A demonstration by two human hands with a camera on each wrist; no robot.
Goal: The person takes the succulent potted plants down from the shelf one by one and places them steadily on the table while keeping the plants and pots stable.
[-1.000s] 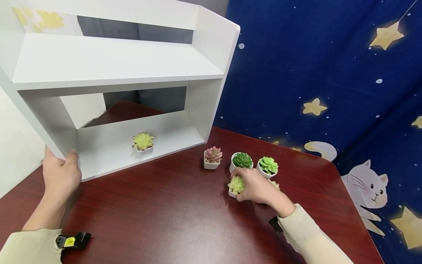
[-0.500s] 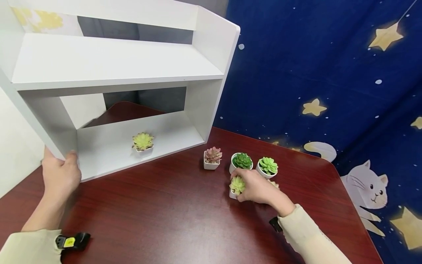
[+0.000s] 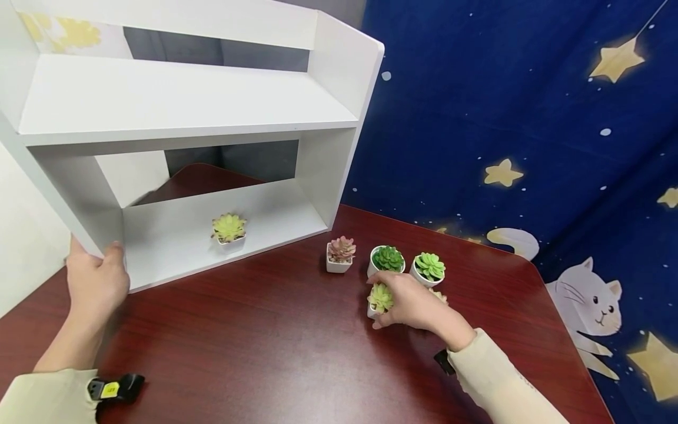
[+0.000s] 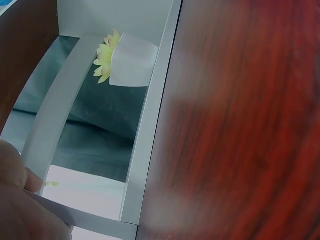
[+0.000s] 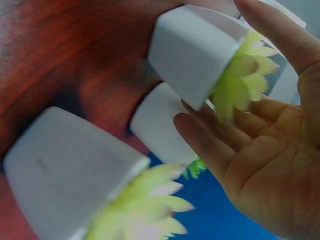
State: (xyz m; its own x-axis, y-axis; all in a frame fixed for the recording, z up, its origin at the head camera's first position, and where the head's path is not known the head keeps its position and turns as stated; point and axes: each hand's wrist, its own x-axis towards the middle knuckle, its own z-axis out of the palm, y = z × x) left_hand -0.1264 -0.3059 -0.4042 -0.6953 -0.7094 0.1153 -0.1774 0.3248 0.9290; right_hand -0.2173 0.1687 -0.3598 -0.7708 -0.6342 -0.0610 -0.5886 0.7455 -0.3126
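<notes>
My left hand (image 3: 97,274) grips the lower left side panel of a white two-tier shelf (image 3: 190,126), thumb inside and fingers outside. On its lower board stands a yellow-green succulent (image 3: 229,228) in a white square pot, also in the left wrist view. At the right, my right hand (image 3: 410,299) is spread around another yellow-green potted succulent (image 3: 379,298) on the table. In the right wrist view its thumb and fingers stand loosely on either side of that white pot (image 5: 192,55), the fingers fairly straight. A further yellow-tipped succulent (image 5: 145,205) sits close by, mostly hidden under the hand in the head view.
Behind the right hand stand a dark green succulent (image 3: 387,259) and a light green one (image 3: 429,268) in round white pots. A pink succulent (image 3: 341,253) in a square pot is near the shelf's right corner. A blue star-patterned curtain (image 3: 450,118) hangs behind the dark red table (image 3: 275,353).
The right thumb has moved away from the pot toward the front of the table, widening the hand. The succulent there shifted only slightly. The left hand stays on the shelf.
</notes>
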